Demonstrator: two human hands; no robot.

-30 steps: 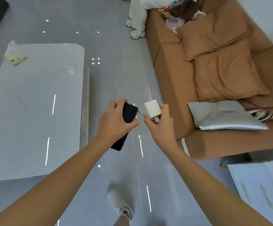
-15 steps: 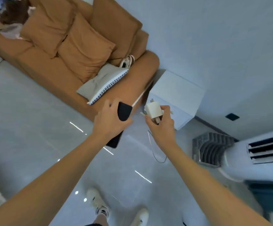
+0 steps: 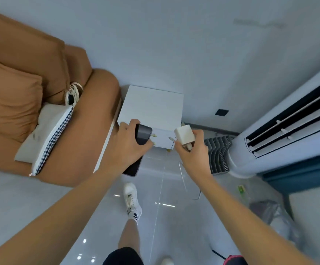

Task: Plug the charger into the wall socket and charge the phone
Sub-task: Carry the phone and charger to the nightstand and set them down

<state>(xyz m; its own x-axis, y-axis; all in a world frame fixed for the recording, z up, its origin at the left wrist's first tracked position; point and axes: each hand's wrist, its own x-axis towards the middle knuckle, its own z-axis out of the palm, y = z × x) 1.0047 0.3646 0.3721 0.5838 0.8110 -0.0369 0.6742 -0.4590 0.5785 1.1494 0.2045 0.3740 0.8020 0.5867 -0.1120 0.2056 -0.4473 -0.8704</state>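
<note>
My left hand [image 3: 128, 148] grips a dark phone [image 3: 143, 135], its lower end poking out below my palm. My right hand [image 3: 192, 152] holds a white charger block [image 3: 184, 136] with its thin white cable [image 3: 183, 175] dangling toward the floor. The cable's free plug tip sticks out to the left of the block, apart from the phone. A dark wall socket [image 3: 222, 112] sits low on the grey wall, above and right of the charger.
A white side cabinet [image 3: 151, 106] stands against the wall just beyond my hands. A brown sofa [image 3: 40, 77] with a pale cushion [image 3: 46, 131] fills the left. A tall white air conditioner [image 3: 289, 131] stands right, a grey grille [image 3: 219, 153] at its base. My feet are on glossy tiles.
I have turned right and walked from the coffee table toward the wall; cabinet, socket and air conditioner are now closer. My hands have spread slightly apart, still holding phone and charger.
</note>
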